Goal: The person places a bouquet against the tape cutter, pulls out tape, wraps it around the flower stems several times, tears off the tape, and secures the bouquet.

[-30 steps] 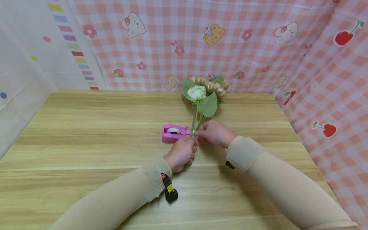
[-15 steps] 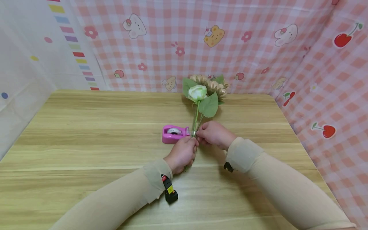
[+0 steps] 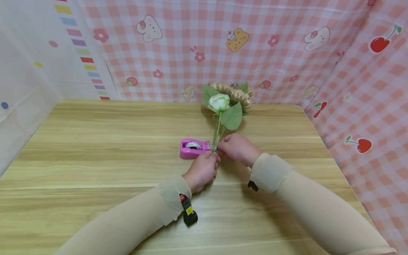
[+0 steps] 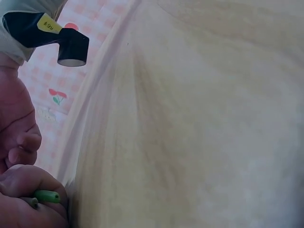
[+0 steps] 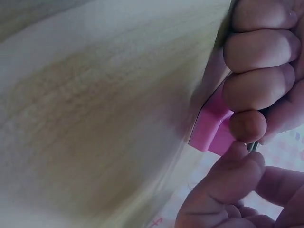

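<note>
A small bunch of artificial flowers, with a white-green rose (image 3: 219, 102), beige blooms (image 3: 239, 97) and green leaves (image 3: 231, 117), points toward the back wall. My left hand (image 3: 200, 171) grips the stems (image 3: 218, 129) low down, and in the left wrist view the cut stem ends (image 4: 47, 196) poke out of the fist. Just above it, my right hand (image 3: 239, 148) pinches at the stems with thumb and fingertips. A small shiny bit of clear tape (image 3: 216, 150) shows there, mostly hidden by the fingers. Left of the stems stands a pink tape dispenser (image 3: 188, 152) with a roll in it.
The wood-grain table (image 3: 111, 152) extends around both arms. Pink checked cloth (image 3: 178, 46) hangs along the back and right, and white cloth (image 3: 25, 81) on the left. A black camera (image 3: 190, 216) is strapped to the left wrist.
The right fingertips have shifted slightly against the stems, covering more of the shiny tape band that showed earlier. My left hand, the flowers and the dispenser stay nearly in place.
</note>
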`<action>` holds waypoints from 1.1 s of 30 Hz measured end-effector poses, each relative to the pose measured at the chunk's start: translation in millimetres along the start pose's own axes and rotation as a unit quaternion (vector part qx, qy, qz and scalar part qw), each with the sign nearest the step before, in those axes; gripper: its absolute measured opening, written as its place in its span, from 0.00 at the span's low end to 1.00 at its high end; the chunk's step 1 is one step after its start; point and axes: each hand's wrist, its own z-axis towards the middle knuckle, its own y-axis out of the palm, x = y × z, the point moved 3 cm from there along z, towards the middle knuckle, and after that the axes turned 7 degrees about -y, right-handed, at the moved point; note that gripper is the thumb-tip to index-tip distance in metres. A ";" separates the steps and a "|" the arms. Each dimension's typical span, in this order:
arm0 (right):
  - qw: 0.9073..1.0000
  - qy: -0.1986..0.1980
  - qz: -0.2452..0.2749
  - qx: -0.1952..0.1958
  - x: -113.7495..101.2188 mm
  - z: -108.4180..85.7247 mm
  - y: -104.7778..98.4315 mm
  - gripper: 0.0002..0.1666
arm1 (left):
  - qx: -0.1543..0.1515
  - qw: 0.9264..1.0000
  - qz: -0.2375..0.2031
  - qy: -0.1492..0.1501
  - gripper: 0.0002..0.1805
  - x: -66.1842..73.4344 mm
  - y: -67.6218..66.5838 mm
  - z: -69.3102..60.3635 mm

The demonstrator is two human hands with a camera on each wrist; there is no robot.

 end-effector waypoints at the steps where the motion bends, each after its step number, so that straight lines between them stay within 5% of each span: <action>1: 1.000 0.007 0.019 0.000 -0.1 0.4 0.5 0.22 | 0.003 1.000 0.008 0.001 0.18 0.5 0.1 -0.5; 8: 0.992 0.018 0.122 -0.009 -0.9 7.4 6.1 0.19 | 0.039 0.995 0.080 0.039 0.18 4.1 1.3 -4.0; 15: 0.990 0.028 0.138 0.010 -1.7 13.6 9.0 0.12 | 0.040 0.993 0.105 0.047 0.18 4.8 1.6 -3.8; 21: 0.988 0.017 0.155 0.012 -1.3 15.7 9.7 0.09 | -0.013 1.000 0.023 0.011 0.17 1.6 0.9 -2.1; 25: 0.981 0.020 0.193 -0.001 -0.1 16.2 10.6 0.07 | -0.046 0.998 -0.038 -0.018 0.16 1.2 0.2 -1.1; 33: 0.960 0.053 0.274 -0.018 -1.9 19.0 11.7 0.08 | -0.041 0.999 -0.011 -0.017 0.18 4.5 0.9 -2.5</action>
